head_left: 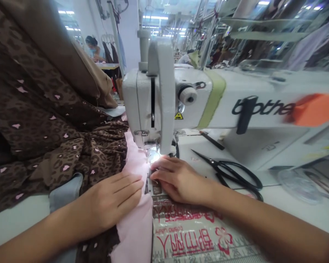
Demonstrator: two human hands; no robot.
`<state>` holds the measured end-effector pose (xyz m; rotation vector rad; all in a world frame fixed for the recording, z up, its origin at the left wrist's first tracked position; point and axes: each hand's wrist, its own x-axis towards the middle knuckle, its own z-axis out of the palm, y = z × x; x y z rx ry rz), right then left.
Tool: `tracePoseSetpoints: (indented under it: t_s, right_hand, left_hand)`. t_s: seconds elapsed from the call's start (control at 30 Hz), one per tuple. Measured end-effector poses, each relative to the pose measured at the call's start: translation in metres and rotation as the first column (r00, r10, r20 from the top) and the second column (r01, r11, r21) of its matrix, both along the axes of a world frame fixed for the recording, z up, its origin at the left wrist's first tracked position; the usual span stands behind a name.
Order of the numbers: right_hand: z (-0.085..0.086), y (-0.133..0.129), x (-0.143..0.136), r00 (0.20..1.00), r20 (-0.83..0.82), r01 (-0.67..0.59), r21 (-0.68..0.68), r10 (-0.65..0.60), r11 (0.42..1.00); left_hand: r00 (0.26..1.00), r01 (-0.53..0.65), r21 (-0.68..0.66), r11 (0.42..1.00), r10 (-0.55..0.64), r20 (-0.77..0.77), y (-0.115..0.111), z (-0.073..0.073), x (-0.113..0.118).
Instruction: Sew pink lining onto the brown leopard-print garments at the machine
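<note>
My left hand lies flat on pink fabric, its fingers outstretched and close together, pressing on the strip. Brown leopard-print fabric with pink spots is bunched left of and beneath the pink strip. At the sewing machine's needle area, a bright lamp lights the presser foot. My right hand rests just right of the foot, fingers extended and slightly bent toward the pink edge. No grip on anything is visible there, and its thumb is hidden.
Black-handled scissors lie right of my right hand, with a dark slim tool behind them. A plastic-covered ruler sheet with red print is at the front. A clear round dish stands far right. Another person sits in the background.
</note>
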<state>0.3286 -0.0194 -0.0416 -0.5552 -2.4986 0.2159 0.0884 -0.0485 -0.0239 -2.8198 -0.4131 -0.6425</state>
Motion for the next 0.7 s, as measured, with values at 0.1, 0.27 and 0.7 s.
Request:
tracePoseSetpoints:
  t_s: [0.1, 0.27, 0.7]
  right_hand:
    - [0.0, 0.0, 0.001, 1.0, -0.006, 0.004, 0.012, -0.004, 1.0]
    - [0.001, -0.001, -0.002, 0.997, 0.026, 0.074, 0.029, -0.074, 0.997]
    - [0.001, 0.007, -0.005, 0.963, 0.2, 0.136, 0.214, -0.179, 0.967]
  left_hand:
    - [0.999, 0.03, 0.07, 0.997, -0.029, -0.024, -0.001, 0.002, 0.001]
    - [0.997, 0.062, 0.147, 0.987, -0.055, -0.048, -0.005, -0.002, 0.009]
    - [0.996, 0.029, 0.038, 0.999, -0.025, -0.091, 0.017, -0.005, 0.01]
